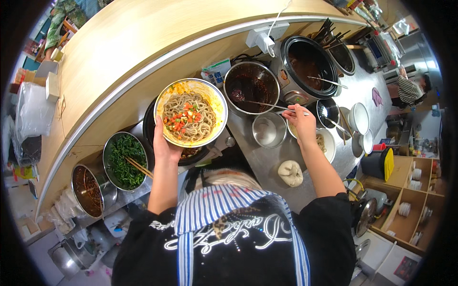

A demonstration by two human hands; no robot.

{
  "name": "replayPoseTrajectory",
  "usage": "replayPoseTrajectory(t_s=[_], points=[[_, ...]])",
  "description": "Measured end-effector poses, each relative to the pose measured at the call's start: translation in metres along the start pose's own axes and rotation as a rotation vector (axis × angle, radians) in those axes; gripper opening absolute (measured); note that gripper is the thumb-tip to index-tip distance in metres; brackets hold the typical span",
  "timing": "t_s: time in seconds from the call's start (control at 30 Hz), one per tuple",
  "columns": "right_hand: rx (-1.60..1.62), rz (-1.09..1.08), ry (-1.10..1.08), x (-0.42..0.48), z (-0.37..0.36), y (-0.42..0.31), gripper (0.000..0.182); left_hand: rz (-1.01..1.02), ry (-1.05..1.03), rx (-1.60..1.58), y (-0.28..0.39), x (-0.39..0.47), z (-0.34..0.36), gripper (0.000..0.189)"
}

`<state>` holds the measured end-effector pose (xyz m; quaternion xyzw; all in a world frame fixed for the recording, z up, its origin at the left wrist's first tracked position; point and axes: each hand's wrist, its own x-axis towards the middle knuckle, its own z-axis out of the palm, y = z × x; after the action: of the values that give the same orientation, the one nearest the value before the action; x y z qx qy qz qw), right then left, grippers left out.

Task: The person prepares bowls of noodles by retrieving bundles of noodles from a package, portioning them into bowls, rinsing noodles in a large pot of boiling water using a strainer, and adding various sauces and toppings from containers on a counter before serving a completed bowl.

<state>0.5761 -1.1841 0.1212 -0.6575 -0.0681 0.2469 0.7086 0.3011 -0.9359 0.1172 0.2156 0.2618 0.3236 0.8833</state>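
Observation:
My left hand (165,144) holds up a bowl (218,96) of noodles topped with chopped red and green peppers; orange sauce stains its inner wall. In my right hand (300,119) is the handle of a metal spoon (266,104). The spoon's bowl end rests in dark sauce inside a steel pot (276,85). Below that pot stands a smaller steel container (268,130) with white contents. A white bowl (330,144) of noodles is partly hidden behind my right forearm. A lump of dough (290,173) lies on the steel counter near my right elbow.
At left stand a steel pot of chopped greens (125,157) with chopsticks (137,167) and a pot of red chilli oil (86,189). An electric cooker (307,64) with brown liquid, utensils and white bowls (359,118) stand right. A wooden ledge (118,46) runs along the far side. Another person (411,89) is far right.

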Motion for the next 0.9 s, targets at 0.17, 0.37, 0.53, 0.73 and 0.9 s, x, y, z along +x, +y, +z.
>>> replayPoseTrajectory(t_s=[0.17,0.37,0.53,0.73,0.9], points=[[-0.212,-0.391,0.037,-0.078,0.038,-0.068,0.024,-0.008,-0.015,-0.041,0.007,0.001,-0.015,0.047],[-0.697,-1.172,-0.212,-0.171,0.084,-0.074,0.013,-0.007,-0.096,-0.012,0.015,-0.016,0.021,0.05],[-0.747,-1.223,-0.268,-0.186,0.098,-0.065,0.01,-0.031,-0.093,-0.027,0.017,-0.021,0.024,0.05],[-0.639,-1.066,-0.137,-0.184,0.093,-0.059,0.018,-0.059,-0.119,-0.055,0.017,-0.026,0.026,0.05],[-0.522,-0.911,-0.117,-0.175,0.087,-0.051,0.027,-0.049,-0.144,-0.058,0.017,-0.028,0.024,0.05]])
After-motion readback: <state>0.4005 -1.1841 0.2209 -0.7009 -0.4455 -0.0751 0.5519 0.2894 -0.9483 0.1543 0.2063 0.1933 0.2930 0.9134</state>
